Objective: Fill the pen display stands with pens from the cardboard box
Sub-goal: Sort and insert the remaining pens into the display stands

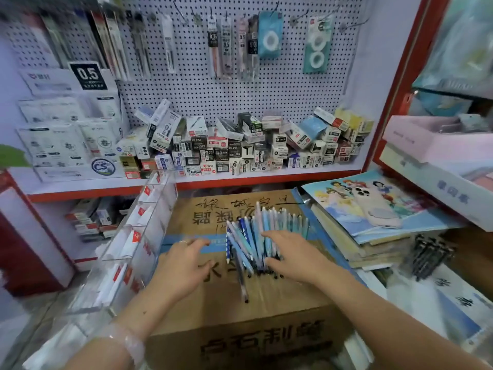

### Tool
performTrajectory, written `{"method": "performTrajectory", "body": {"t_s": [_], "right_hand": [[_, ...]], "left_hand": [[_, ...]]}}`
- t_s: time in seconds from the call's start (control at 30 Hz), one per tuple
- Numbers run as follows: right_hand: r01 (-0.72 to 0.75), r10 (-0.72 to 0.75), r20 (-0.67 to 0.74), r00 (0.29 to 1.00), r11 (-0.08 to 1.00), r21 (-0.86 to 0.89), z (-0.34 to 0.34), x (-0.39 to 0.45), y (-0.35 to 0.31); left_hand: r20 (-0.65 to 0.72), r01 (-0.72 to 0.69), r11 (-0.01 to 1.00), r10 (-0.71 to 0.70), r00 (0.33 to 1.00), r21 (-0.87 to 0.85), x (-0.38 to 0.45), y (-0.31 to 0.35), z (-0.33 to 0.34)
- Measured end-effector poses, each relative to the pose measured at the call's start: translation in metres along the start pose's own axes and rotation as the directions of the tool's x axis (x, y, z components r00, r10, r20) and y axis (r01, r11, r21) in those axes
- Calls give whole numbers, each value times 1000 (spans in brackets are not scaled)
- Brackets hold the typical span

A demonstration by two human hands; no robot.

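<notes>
A closed brown cardboard box (266, 313) with dark printed characters fills the lower middle. On its top lies a heap of several blue and white pens (256, 231), fanned out with tips toward me. My right hand (290, 259) rests on the right side of the heap, fingers spread over the pens. My left hand (181, 265) hovers just left of the heap, fingers relaxed and holding nothing, a ring on one finger. A clear acrylic pen display stand (133, 236) with stepped compartments and red labels leans at the box's left edge.
A red-edged shelf (266, 177) behind holds many small pen refill boxes under a pegboard of hanging packs. Right of the box lies a stack of picture books (373, 225) with a white phone on top. Dark pens (429, 252) lie further right.
</notes>
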State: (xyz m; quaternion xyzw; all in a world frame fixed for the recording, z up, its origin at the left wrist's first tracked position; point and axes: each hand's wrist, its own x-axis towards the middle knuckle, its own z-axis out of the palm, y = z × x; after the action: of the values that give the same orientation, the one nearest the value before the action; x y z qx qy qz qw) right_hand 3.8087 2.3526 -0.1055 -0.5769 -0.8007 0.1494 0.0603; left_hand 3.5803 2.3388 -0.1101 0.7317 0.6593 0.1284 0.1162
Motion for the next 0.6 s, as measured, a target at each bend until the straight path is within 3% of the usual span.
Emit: {"method": "performTrajectory", "body": {"t_s": [0.27,0.47,0.6], "right_hand": [[-10,11,9,1000,998,-62,6,46,10],[-53,53,-3,999,998,-20,3,54,35],[-59,59,9,998,998,28,1,54,43]], "left_hand": [[168,132,991,-133,977,14,64,9,44],[315,310,947,-270,910,-84,109,35,72],[287,392,914,-350,891,-101,120,41,83]]}}
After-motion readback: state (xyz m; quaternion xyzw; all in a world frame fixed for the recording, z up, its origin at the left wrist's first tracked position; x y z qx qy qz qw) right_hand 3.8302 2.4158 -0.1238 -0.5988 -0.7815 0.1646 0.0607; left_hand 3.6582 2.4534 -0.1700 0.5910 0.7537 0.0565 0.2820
